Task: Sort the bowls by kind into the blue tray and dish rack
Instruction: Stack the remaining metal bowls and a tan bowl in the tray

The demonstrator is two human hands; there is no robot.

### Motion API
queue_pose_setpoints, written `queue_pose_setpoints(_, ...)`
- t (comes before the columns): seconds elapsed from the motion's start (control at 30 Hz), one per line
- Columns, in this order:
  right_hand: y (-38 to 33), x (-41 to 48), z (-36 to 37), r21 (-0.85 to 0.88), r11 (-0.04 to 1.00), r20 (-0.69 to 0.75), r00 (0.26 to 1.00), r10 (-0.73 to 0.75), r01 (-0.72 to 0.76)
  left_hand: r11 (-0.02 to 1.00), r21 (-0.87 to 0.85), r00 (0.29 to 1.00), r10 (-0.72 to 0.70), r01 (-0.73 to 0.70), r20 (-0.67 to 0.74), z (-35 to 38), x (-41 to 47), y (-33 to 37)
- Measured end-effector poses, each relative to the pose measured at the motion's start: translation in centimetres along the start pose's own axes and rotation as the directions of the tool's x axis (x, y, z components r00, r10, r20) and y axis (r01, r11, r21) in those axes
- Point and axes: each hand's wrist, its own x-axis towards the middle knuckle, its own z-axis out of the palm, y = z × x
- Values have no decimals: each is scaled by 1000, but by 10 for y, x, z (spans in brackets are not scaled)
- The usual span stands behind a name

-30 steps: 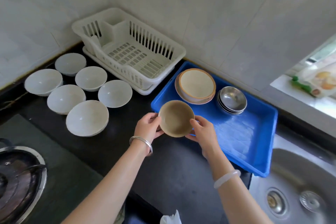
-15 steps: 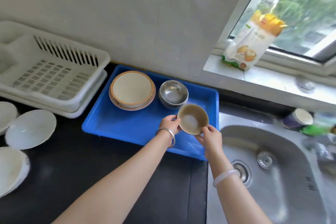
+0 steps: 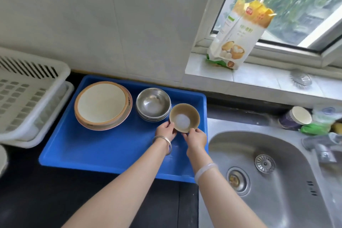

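Your left hand [image 3: 165, 131], right hand [image 3: 196, 138]: fingers curled, both gripping tan bowl [image 3: 184, 117] at tray [image 3: 103, 150] right end, just beside steel bowls [image 3: 153, 103].

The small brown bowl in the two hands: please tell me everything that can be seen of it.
The small brown bowl is round, olive-tan, glossy, with a white glare inside. It is mouth up over the right rear corner of the blue tray, beside the stacked steel bowls. The left hand and right hand hold its near rim.
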Motion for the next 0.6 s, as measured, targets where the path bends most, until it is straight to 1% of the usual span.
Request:
queue_pose_setpoints(0.1,-3,8,5,43,999,8,1000,10,-10,999,-32,1000,5,-5,5,4,7,-1)
queue_pose_setpoints(0.27,-6,17,13,89,996,28,1000,-7,4,997,-78,999,-23,26,36,12,14,-3)
queue_pose_setpoints(0.4,-10,21,15,94,996,16,1000,-9,8,996,-87,1000,-17,19,16,16,19,-2)
queue_pose_setpoints(0.6,-14,22,16,172,984,74,997,28,-41,998,-58,1000,-31,31,-3,19,25,0)
